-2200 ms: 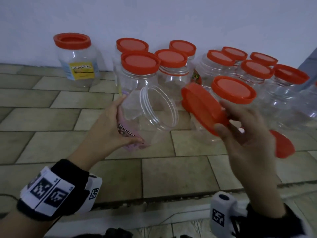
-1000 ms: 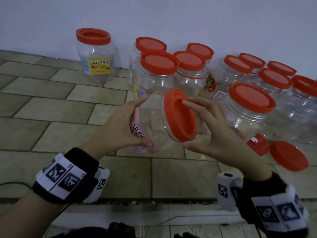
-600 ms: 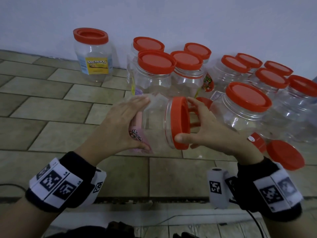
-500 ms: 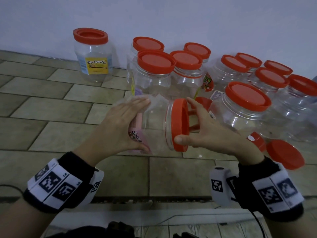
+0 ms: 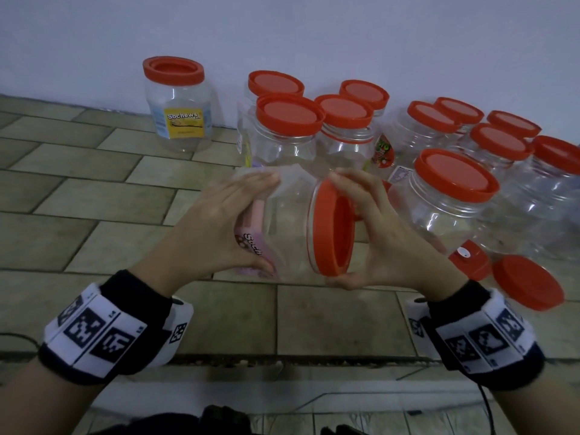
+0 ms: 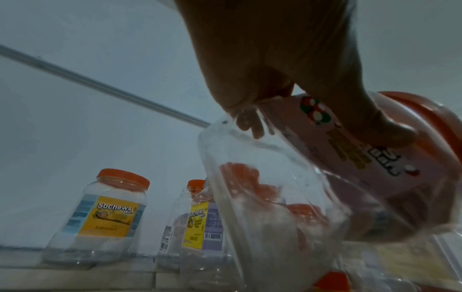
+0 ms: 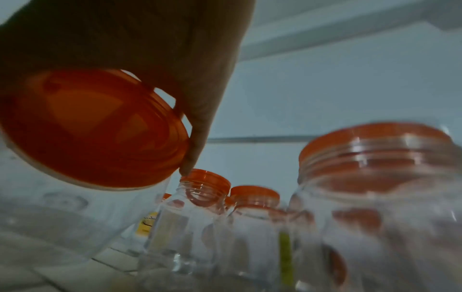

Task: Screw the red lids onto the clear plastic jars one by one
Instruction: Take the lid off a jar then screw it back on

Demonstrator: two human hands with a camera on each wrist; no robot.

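You hold a clear jar on its side above the tiled floor, its mouth turned to the right. Your left hand wraps the jar's body: the fingers lie over the far, upper side and the thumb presses the near side across the pink label, so the jar sits in the curve between them. In the left wrist view the same thumb lies on the pink label, and the fingertips show through the clear wall. Your right hand grips the red lid, which sits on the jar's mouth with its flat top facing right into your palm. The fingers curl over the lid's far, upper rim and the thumb hooks under its near, lower rim, so the lid is pinched across its width. From the right wrist view the lid's face fills the lower left, with one finger running down its right edge. How far the lid is threaded on cannot be told. Beyond your hands a cluster of capped jars stands against the wall, with one yellow-labelled jar apart on the far left. Two loose lids lie on the floor at the near right.
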